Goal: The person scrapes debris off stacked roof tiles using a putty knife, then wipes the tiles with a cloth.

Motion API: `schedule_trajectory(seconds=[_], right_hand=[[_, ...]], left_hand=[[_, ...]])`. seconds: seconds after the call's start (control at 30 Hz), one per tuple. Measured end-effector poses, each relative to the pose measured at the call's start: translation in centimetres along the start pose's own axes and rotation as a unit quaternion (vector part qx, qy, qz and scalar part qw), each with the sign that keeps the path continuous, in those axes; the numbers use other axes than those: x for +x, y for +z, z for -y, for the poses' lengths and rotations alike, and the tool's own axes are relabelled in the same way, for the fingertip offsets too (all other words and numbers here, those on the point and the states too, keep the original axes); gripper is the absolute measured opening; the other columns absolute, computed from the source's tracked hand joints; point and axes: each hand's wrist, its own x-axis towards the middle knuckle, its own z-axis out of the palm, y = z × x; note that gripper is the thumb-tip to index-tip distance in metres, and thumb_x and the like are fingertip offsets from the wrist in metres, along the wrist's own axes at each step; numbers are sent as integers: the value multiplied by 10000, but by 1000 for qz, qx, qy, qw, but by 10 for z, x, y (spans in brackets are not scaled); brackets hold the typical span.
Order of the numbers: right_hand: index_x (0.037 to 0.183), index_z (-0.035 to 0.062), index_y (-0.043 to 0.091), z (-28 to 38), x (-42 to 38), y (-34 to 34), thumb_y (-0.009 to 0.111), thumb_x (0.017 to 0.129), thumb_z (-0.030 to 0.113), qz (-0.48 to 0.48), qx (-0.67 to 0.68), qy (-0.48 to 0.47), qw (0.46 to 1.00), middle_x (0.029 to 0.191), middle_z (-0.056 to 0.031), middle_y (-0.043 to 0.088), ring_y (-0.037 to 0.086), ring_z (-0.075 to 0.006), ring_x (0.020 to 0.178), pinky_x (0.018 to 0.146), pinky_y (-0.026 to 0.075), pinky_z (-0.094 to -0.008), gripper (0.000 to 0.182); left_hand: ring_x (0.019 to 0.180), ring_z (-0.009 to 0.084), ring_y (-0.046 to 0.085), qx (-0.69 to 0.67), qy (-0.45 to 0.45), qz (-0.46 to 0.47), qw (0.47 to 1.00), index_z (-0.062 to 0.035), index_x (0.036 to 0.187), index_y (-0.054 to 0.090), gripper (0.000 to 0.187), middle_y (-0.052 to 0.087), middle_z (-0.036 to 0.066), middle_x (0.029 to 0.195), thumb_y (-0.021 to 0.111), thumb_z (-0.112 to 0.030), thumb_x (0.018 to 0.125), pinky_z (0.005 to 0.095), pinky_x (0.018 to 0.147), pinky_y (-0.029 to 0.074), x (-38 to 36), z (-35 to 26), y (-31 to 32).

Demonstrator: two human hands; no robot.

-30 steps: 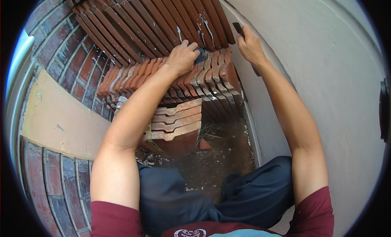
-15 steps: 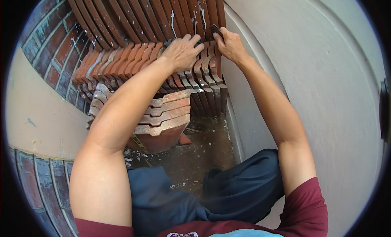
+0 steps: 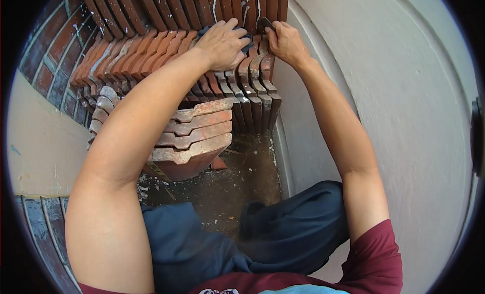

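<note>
Cloth [image 3: 246,43] bunched under left hand [image 3: 222,43], half-closed on it; dark flat tool [image 3: 265,24] pinched firmly in right hand [image 3: 287,42], near the far upright tiles [image 3: 235,6]; shirt lettering [image 3: 219,291] unreadable.

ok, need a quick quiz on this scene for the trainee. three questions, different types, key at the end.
1. What is the left hand on?
A) a dark cloth
B) a paintbrush
C) a glass jar

2. True or false: the right hand holds a dark flat tool.

3. Fill in: the upright brown tiles at the back carry ____ streaks, and a small red shard lies on the ____ near the front tile stack.

Key: 1: A. 2: true. 3: white; floor.
</note>
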Motion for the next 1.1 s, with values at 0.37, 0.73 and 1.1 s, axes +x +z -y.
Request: schedule_trajectory(seconds=[0.37,0.73,1.1], right_hand=[[962,-15,619,17,1,-4,542,994,264,34,-66,44,996,980,-264,681,656,-486,885,780,541,-538,291],[925,-20,661,15,6,-5,555,981,284,38,-85,39,995,968,-272,693,663,-488,901,798,549,-529,327],[947,-14,681,16,7,-8,540,981,316,105,-112,77,985,981,-269,699,671,-482,911,821,550,-528,360]], left_hand=[[1098,272,547,6,-6,7,1000,-82,1152,722,346,660,54,1152,626,-193,838,400,947,477,1,-1,0],[1099,272,551,23,-2,9,1000,-80,1163,717,356,659,57,1138,643,-208,839,399,937,484,2,0,4],[1112,275,543,5,-7,2,1000,-84,1167,706,343,648,51,1148,636,-192,849,407,956,480,-1,1,4]])
